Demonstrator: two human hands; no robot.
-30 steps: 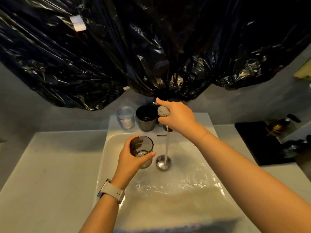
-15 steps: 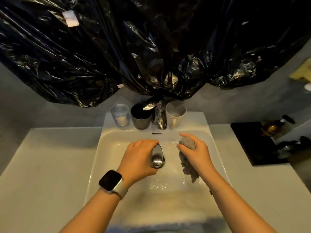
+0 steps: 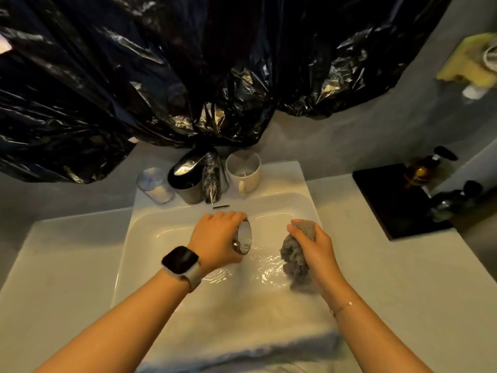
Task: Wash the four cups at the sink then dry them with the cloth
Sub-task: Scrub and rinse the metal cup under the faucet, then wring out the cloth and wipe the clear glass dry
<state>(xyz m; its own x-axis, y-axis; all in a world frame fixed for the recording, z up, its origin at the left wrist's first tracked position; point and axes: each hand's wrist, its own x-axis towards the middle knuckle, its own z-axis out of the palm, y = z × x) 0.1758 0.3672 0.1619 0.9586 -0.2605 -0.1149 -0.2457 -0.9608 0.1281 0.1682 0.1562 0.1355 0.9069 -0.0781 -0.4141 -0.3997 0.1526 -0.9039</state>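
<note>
Fingers of my left hand (image 3: 215, 238) are curled round a glass cup (image 3: 242, 237), tipped on its side over the sink (image 3: 150, 232), mouth toward three o'clock. My right hand (image 3: 313, 247) grips the bunched grey cloth (image 3: 294, 258) just beside it at three o'clock, not touching the cup. Three cups wait on the ledge at twelve o'clock: a clear cup (image 3: 155, 185), a dark cup (image 3: 188, 184) and a white mug (image 3: 244, 172). I judge this cup rinsed and the drying step due: the next move calls for bringing cloth to cup and wiping it inside and out.
</note>
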